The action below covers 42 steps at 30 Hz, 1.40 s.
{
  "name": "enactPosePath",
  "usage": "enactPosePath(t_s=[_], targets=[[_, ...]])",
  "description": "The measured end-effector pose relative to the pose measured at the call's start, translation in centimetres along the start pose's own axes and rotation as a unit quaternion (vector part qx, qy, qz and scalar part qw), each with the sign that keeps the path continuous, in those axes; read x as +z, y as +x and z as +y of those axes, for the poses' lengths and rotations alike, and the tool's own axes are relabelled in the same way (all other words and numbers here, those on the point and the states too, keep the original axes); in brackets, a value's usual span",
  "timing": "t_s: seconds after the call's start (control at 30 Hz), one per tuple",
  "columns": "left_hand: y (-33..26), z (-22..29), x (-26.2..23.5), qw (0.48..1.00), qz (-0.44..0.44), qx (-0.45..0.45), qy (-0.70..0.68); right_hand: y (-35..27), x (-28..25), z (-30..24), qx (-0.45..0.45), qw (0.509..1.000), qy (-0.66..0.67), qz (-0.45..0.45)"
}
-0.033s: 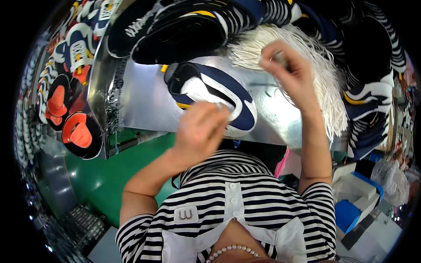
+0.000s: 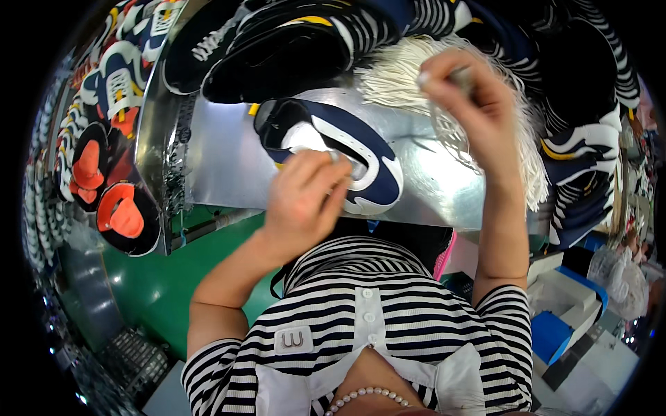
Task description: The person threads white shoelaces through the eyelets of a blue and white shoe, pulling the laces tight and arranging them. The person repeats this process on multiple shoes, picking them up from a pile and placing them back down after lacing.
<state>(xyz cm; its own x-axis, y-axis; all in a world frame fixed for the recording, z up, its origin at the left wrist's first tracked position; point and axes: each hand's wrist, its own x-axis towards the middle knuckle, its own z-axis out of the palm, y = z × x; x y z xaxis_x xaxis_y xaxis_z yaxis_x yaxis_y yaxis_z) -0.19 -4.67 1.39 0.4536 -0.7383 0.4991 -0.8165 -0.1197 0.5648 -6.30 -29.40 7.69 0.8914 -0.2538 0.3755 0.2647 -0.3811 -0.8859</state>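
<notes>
Your left hand [image 2: 305, 197], fingers bunched, grip unclear, is at the navy shoe [image 2: 380, 142] on the surface [image 2: 222, 152]; your right hand [image 2: 482, 104], fingers curled, hold too blurred to tell, has edged outward by the white laces [image 2: 388, 78], widening the gap.

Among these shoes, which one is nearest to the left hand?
The navy shoe lying apart on the metal table, partly hidden by the left hand; other shoes cluster beyond and to either side.

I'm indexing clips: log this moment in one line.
left hand: at navy-white sneaker, grip unclear | right hand: near white shoelaces | sneaker: on metal table
</notes>
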Motion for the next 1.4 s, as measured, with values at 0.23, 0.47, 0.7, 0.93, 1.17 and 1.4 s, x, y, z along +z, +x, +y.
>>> enactPosePath(t_s=[0.23,0.47,0.7,0.93,1.17,1.4], targets=[[6.8,1.5,-2.5,0.955,-0.037,-0.082,-0.284,-0.7,-3.1,-6.2,0.061,0.997,0.048,-0.013],[12.2,0.9,4.6,0.981,-0.148,0.030,-0.124,-5.7,-5.2,-3.7,0.230,0.968,0.101,0.017],[13.9,-3.6,7.5,0.985,-0.142,0.019,0.091,-15.0,-16.0,-13.7,-0.248,0.859,0.447,0.035],[7.9,-1.9,-0.5,0.989,-0.038,0.080,0.118,-26.4,-14.5,-7.6,-0.069,0.926,0.304,0.214],[3.0,-2.5,-2.9,0.967,-0.174,0.025,0.183,-14.9,-3.7,8.7,0.221,0.948,-0.056,0.223],[4.1,-5.0,-1.2,0.873,-0.412,-0.261,0.016,-15.5,4.1,5.5,0.251,0.949,0.114,0.150]])
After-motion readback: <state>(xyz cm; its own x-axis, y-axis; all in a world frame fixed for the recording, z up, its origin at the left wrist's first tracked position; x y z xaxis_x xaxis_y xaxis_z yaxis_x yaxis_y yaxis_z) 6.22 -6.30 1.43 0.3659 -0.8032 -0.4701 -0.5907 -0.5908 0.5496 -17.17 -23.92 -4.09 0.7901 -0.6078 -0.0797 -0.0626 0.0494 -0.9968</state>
